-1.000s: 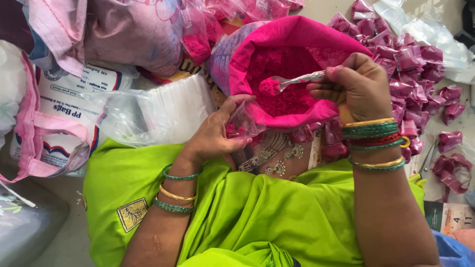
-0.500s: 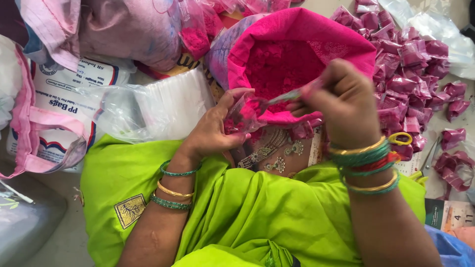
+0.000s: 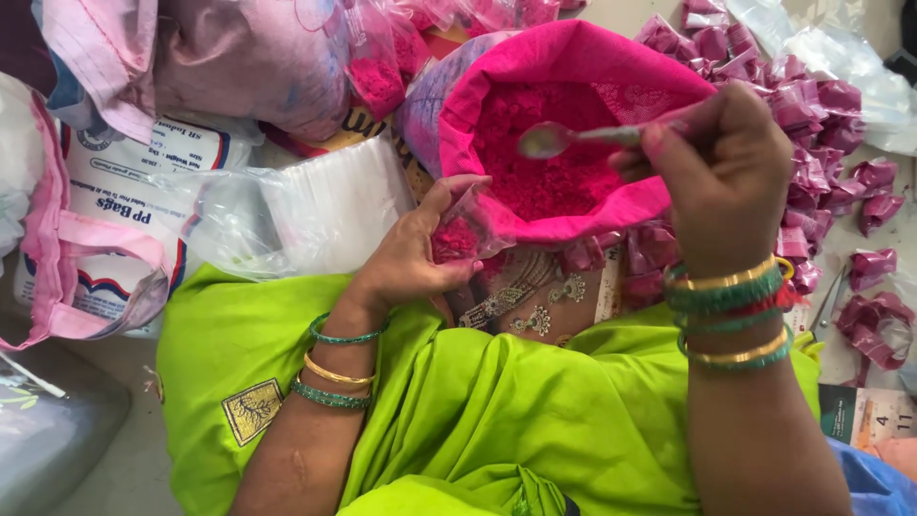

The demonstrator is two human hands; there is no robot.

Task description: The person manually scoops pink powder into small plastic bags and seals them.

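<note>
My left hand (image 3: 420, 250) holds a small clear plastic pouch (image 3: 457, 236) with pink powder in its bottom, just in front of the big pink bag of powder (image 3: 564, 143). My right hand (image 3: 721, 167) grips a metal spoon (image 3: 564, 139) by its handle. The spoon's bowl hangs over the powder in the bag and looks empty. Both wrists wear green and gold bangles, and green cloth covers my lap (image 3: 497, 411).
A heap of filled, closed pink pouches (image 3: 812, 143) lies to the right of the bag. A stack of empty clear pouches (image 3: 306, 205) lies on the left, beside a white printed sack (image 3: 115, 191) and pink cloth bags (image 3: 191, 57).
My right hand has lifted the spoon away from the small pouch and swung it back over the big bag. The left hand keeps the pouch, which now holds powder.
</note>
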